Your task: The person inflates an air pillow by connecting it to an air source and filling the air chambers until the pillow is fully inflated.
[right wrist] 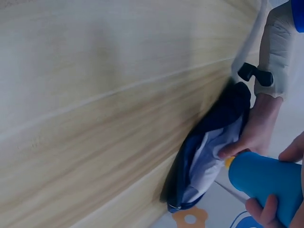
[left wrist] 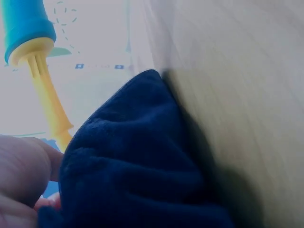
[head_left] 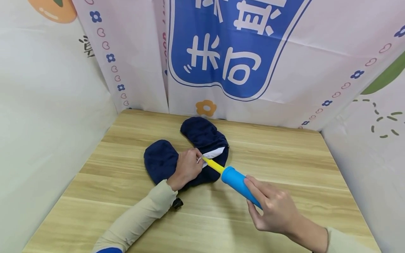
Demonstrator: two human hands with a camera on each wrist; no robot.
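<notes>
A navy U-shaped neck pillow [head_left: 159,158] lies on the table, its zipped cover gaping over a white inner lining [head_left: 215,153]. My left hand [head_left: 189,163] pinches the white part of the pillow, right at the tip of a yellow nozzle [head_left: 213,165]. That nozzle belongs to a blue hand pump [head_left: 237,182], whose barrel my right hand [head_left: 275,207] grips with fingers and thumb. In the left wrist view the zipped navy cover [left wrist: 133,161] hides most of the pinch. The right wrist view has the blue pump barrel [right wrist: 266,180] pointing at the left hand's fingertips.
The wood-grain table [head_left: 284,154] is walled by a printed white sheet [head_left: 136,70] at the back and plain light panels at both sides. A small black device [head_left: 177,203] is strapped at the left wrist, beside the beige sleeve [head_left: 139,218].
</notes>
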